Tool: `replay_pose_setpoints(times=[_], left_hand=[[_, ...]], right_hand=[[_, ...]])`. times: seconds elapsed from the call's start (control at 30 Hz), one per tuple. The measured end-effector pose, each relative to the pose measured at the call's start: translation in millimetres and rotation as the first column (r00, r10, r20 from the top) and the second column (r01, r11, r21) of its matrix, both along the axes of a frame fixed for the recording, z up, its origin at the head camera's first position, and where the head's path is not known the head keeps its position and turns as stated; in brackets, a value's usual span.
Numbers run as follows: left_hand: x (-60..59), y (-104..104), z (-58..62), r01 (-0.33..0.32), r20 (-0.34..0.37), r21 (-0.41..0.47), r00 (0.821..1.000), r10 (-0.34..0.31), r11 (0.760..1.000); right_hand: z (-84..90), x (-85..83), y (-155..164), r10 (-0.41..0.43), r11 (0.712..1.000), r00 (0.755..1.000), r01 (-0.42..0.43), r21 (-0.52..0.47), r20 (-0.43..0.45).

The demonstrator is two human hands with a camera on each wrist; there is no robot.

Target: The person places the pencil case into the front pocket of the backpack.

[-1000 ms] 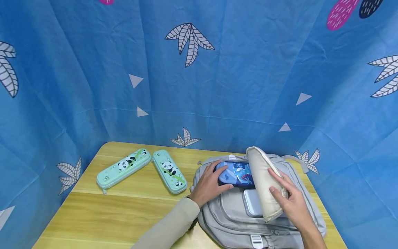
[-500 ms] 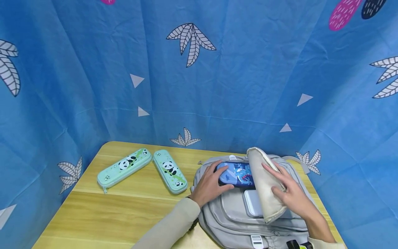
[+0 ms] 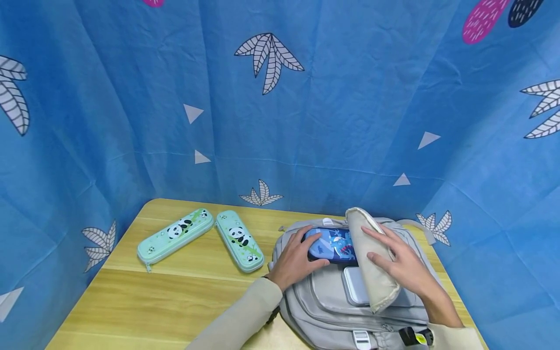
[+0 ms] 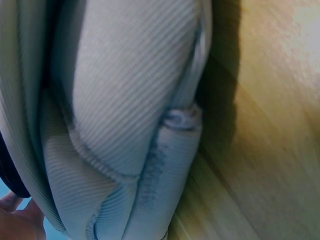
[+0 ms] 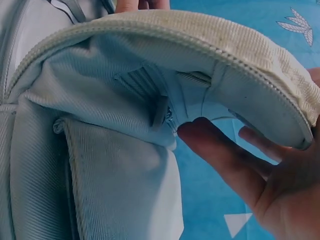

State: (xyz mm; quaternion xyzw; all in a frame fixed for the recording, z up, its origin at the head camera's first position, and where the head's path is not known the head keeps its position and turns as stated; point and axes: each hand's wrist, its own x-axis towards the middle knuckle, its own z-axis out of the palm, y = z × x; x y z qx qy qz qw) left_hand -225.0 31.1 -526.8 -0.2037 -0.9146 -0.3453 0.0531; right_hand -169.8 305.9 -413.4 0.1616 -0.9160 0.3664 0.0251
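Gripping the blue, cartoon-printed oblong case [image 3: 334, 244] at the far-left part of the grey fabric backpack [image 3: 323, 301] is the left hand [image 3: 296, 261] — the right hand [image 3: 402, 266] pinches the cream fabric flap [image 3: 371, 283]. Good handling needs flap raised, case steady.

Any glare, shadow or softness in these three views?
Head: even light, blue case print readable; left wrist: slightly soft, shadow beside the bag, glare on the table at upper right; right wrist: shade inside the flap.
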Motion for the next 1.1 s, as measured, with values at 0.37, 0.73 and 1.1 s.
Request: replay_pose_setpoints(times=[0.37,0.73,1.1], left_hand=[[-1.3,0,0.8,-0.003,-0.003,0.001,1.0,0.003,1.0],[-1.1,8,0.4,0.017,-0.053,-0.009,0.998,-0.017,1.0],[-0.9,12,-1.5,0.041,-0.056,-0.05,0.997,-0.044,0.998]], right_hand=[[-2.2,-5.7,-4,0.146,0.989,0.989,-0.145,-0.035,0.022],[-7.3,-5.8,-6,0.145,0.979,0.986,-0.131,-0.159,0.081],[-13.0,-4.5,-4,0.149,0.95,0.987,-0.124,-0.288,0.065]])
